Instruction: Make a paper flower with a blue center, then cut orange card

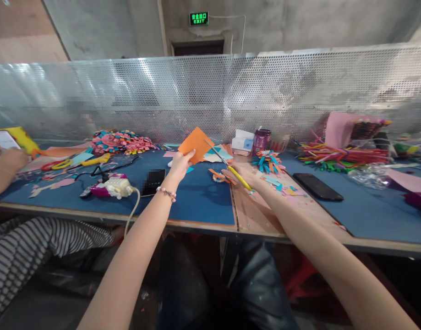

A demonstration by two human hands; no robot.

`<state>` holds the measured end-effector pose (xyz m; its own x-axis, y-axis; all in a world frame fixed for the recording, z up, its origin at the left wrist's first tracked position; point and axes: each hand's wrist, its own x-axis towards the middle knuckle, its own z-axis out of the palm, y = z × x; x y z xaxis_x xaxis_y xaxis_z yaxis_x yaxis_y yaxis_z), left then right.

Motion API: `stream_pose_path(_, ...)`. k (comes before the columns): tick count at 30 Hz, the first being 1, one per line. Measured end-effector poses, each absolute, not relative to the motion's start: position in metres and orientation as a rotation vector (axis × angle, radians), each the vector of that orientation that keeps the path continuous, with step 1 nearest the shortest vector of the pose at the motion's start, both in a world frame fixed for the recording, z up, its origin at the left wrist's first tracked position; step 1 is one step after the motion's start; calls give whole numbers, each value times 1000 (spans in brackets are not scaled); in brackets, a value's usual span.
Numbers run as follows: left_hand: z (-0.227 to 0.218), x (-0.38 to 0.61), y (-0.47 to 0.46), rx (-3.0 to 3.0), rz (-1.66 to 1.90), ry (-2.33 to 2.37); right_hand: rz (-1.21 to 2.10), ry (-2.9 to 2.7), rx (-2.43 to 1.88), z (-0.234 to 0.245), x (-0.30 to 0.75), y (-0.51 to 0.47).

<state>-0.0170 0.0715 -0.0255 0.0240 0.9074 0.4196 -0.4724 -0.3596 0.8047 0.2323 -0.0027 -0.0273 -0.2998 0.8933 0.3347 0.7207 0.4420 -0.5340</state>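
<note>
My left hand (180, 166) grips a square orange sheet (195, 143) by its lower corner, raised above the blue table mat (203, 208). In my right hand (243, 174) is a pair of yellow-handled scissors (238, 176), its metal blades pointing up and left to the sheet's right corner. Whether the blades touch the sheet I cannot tell. Below the scissors lies a small cluster of orange and white strips (219, 176). Light blue and orange pieces (215, 155) lie behind it. A bundle of blue and orange strips (266, 161) rests just beyond my right hand.
A phone (154, 182) and a power strip (114, 187) with a cable lie left; another phone (318, 186) lies right. At the back are a purple can (261, 141), a colourful pile (123, 142) and a perforated metal screen (282, 91). Another person's hand (11, 162) is far left.
</note>
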Motion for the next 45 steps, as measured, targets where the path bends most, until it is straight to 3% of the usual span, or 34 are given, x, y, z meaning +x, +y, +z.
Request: stream_pose_path(45, -22, -9, 58, 1349, 1455, 618, 280, -1985, -1436, -24, 216, -13)
